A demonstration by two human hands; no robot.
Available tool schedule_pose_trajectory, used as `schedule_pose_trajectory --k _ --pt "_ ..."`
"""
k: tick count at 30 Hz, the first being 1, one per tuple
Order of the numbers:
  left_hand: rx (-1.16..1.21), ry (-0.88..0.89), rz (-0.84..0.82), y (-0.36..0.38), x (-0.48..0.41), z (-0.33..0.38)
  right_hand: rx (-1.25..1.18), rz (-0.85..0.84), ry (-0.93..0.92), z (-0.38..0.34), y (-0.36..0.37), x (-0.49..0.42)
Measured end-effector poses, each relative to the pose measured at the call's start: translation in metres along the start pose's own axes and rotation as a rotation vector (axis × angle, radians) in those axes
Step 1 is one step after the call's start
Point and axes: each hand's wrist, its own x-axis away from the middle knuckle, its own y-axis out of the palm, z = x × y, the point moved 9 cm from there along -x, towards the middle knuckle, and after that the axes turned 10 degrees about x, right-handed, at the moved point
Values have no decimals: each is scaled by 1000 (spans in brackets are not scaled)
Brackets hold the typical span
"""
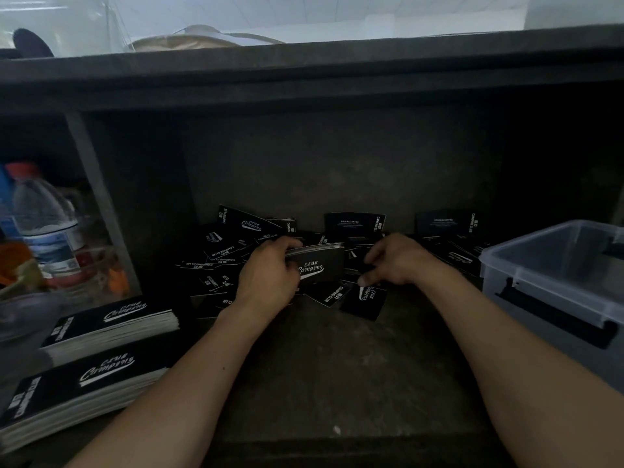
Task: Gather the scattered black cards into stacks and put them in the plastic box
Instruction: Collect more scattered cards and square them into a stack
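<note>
I'm seeing the left hand (270,275) gripping a small stack of cards (320,263), fingers curling round its left end, just above the scattered black cards (233,231) lying at the back of the dark shelf (337,366). The right hand (398,261) is hovering beside the stack with fingers half curled down onto the pile. It's too dark to tell if it's pinching a card. The plastic box (540,298) is sitting at right, clipped by the frame edge. A far finished stack (114,327) and a near finished stack (94,380) are lying lower left, the near one partly cut off. A blurred bottle (44,217) is standing far left.
</note>
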Motion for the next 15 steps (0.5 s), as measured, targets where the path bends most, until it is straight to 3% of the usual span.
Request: schedule_pose_trajectory --k 4,8,12,15 --pt "0 -13 -12 1 0 -3 53 32 90 5 -12 3" --pt "12 -7 -15 2 -2 -4 -273 39 165 11 -12 1" --pt "55 32 -62 7 0 3 -677 -16 94 -7 -1 6" --pt "82 44 -96 11 2 8 -642 31 60 -12 5 1"
